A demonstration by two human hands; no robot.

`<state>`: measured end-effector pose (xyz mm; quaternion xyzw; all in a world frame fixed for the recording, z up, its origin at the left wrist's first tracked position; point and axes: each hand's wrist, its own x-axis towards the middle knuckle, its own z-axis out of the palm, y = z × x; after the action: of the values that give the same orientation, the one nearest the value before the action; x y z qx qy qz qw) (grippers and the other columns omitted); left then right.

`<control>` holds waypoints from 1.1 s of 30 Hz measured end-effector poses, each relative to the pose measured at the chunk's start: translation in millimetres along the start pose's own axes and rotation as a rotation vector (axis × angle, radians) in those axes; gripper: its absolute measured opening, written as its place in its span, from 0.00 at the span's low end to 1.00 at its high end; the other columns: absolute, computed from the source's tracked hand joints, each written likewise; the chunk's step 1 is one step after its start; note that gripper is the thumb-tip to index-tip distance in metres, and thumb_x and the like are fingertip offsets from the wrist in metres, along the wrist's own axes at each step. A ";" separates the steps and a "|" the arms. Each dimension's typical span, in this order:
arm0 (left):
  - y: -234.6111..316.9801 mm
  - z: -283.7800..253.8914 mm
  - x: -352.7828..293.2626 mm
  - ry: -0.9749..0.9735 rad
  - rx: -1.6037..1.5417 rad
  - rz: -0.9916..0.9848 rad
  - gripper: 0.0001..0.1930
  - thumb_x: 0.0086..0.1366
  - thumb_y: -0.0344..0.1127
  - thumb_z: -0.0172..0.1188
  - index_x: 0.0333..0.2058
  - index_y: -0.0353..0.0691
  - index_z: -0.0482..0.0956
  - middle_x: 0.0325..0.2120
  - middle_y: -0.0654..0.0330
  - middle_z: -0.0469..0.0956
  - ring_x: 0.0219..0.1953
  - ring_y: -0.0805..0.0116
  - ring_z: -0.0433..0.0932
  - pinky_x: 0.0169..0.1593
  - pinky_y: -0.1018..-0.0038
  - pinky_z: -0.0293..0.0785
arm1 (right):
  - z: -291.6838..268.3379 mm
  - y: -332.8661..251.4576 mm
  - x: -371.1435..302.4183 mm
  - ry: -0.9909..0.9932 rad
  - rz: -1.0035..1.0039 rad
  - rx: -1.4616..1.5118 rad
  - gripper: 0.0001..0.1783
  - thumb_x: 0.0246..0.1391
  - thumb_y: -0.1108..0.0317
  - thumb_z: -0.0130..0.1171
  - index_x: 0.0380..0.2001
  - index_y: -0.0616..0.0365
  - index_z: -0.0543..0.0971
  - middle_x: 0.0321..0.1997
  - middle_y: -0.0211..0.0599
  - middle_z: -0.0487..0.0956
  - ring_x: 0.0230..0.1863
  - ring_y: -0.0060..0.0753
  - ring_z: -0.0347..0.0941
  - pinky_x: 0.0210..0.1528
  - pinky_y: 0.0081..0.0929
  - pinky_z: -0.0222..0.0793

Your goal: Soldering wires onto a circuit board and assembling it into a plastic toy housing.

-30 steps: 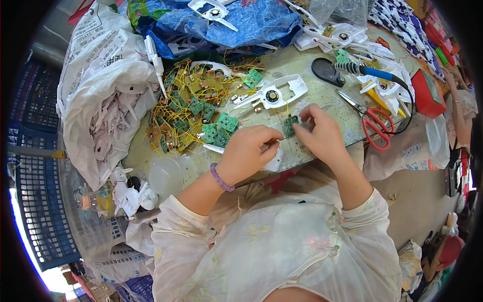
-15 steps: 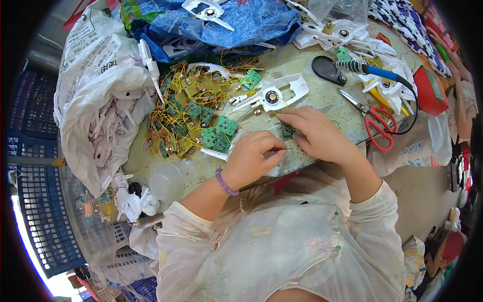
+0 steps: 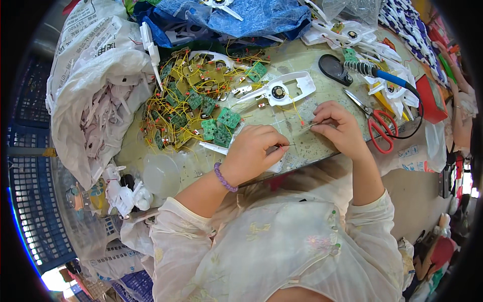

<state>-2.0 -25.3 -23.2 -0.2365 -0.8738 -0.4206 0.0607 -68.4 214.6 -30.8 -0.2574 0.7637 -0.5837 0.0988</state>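
My left hand, with a purple bead bracelet on its wrist, is closed on a thin dark pointed tool whose tip points right. To its right, my right hand pinches a small circuit board, seen nearly edge-on and mostly hidden by the fingers. A yellow wire with a small orange-red piece runs near those fingertips, from a white plastic casing with a round black-and-gold speaker. Nearer my left hand lie loose green circuit boards.
A tangled heap of wired boards spreads at left, beside a white sack of plastic parts. Red-handled scissors, a blue-handled soldering iron and a red box are at right. Behind stands a blue bag.
My right hand has moved right and lifted the circuit board off the table, away from my left hand. My left hand stays nearly in place with the pointed tool. The view has shifted slightly.
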 end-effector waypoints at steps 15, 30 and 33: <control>7.1 5.7 5.9 0.030 0.080 -0.045 0.03 0.51 0.31 0.66 0.27 0.42 0.83 0.23 0.62 0.77 0.28 0.62 0.75 0.33 0.70 0.68 | 16.6 -9.7 10.6 -0.023 0.014 -0.389 0.17 0.46 0.68 0.64 0.40 0.60 0.76 0.36 0.40 0.78 0.34 0.41 0.75 0.37 0.32 0.70; 6.1 0.8 22.7 0.002 0.293 -0.022 0.03 0.49 0.33 0.65 0.25 0.44 0.82 0.20 0.63 0.74 0.27 0.62 0.74 0.34 0.68 0.66 | 21.3 -5.7 13.3 0.083 -0.297 -0.583 0.13 0.47 0.70 0.61 0.38 0.56 0.78 0.38 0.39 0.76 0.44 0.46 0.72 0.44 0.37 0.69; 4.2 -0.5 19.7 -0.056 0.140 -0.115 0.04 0.49 0.30 0.65 0.26 0.41 0.82 0.21 0.61 0.76 0.26 0.62 0.73 0.32 0.69 0.67 | 30.6 -7.1 -5.9 0.117 -0.256 -0.325 0.07 0.46 0.71 0.62 0.30 0.58 0.77 0.33 0.39 0.75 0.39 0.45 0.71 0.41 0.34 0.67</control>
<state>-17.5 -16.3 -14.0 -0.1928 -0.9145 -0.3546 0.0285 -47.7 190.6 -34.2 -0.3303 0.8134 -0.4746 -0.0635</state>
